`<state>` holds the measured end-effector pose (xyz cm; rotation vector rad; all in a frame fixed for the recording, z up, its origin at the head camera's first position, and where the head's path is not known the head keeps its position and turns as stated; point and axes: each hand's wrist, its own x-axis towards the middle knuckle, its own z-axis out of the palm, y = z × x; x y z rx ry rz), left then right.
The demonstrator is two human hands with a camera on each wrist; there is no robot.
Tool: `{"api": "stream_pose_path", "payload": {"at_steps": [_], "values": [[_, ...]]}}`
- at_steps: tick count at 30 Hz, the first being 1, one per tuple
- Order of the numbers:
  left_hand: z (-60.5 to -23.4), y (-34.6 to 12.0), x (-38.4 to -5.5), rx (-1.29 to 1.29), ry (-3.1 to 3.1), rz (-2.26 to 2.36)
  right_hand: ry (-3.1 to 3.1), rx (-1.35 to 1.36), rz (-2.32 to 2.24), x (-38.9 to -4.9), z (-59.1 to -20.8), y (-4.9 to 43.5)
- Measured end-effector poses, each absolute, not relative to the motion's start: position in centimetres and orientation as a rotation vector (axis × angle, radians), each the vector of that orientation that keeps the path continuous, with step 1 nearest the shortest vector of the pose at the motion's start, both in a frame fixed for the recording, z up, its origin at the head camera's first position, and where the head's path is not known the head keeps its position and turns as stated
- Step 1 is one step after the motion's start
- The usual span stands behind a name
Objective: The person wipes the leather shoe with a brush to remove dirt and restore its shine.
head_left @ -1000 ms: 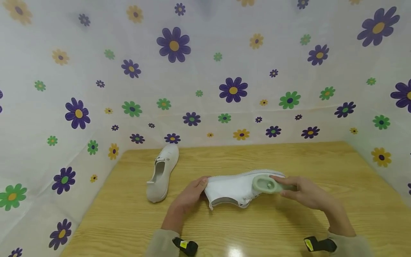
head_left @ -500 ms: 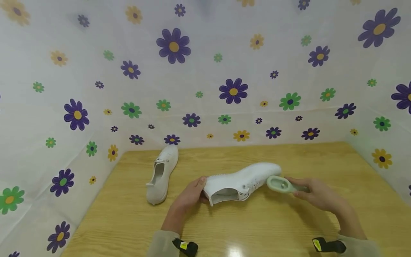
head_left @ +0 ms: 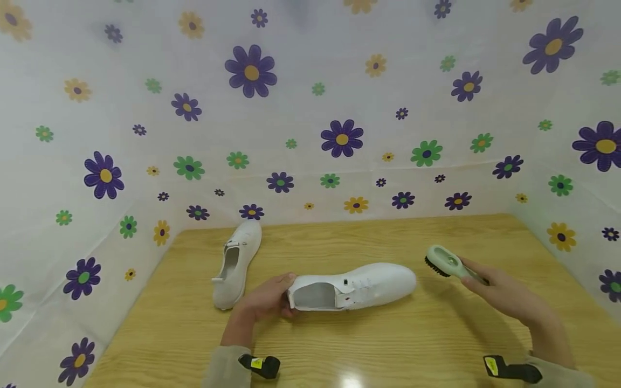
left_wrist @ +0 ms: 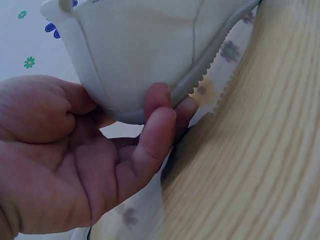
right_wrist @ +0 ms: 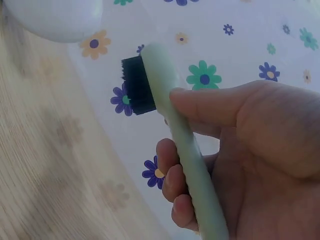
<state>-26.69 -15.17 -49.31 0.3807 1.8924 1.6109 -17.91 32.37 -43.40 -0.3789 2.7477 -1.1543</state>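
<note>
My left hand [head_left: 264, 299] grips a white lace-up shoe [head_left: 383, 284] by its heel, the opening facing up toward me and the toe pointing right. In the left wrist view the fingers curl under the heel [left_wrist: 135, 60], beside the ridged sole edge. My right hand [head_left: 506, 288] holds a pale green shoe brush [head_left: 448, 261] by its handle, to the right of the toe and apart from it. The brush's black bristles [right_wrist: 137, 85] face left toward the shoe in the right wrist view, with the thumb along the back of the handle.
A second white shoe [head_left: 237, 264] stands on the wooden table [head_left: 339, 242] at the left, toe toward the back. White cloth [head_left: 291, 108] printed with flowers encloses the table behind and on both sides.
The brush has left the side of the shoe and moved right, its bristles turned into view. The shoe has rolled from its side so its opening and laces face up.
</note>
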Motion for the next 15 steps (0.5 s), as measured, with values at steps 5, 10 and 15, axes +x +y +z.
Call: {"api": "stream_pose_path", "payload": {"at_steps": [5, 10, 15], "values": [[-49.6, -15.2, -26.8, 0.216, 1.897, 1.582, 2.756, -0.272, -1.190, -18.0, -43.2, 31.4], [-50.4, -14.6, -27.1, 0.052, 1.962, 1.624, 2.740, -0.199, -1.215, -18.4, -43.7, 30.4], [-50.3, -13.7, -27.3, 0.000, 2.068, 1.690, 2.663, -0.182, -1.321, -18.7, -43.8, 29.5]]}}
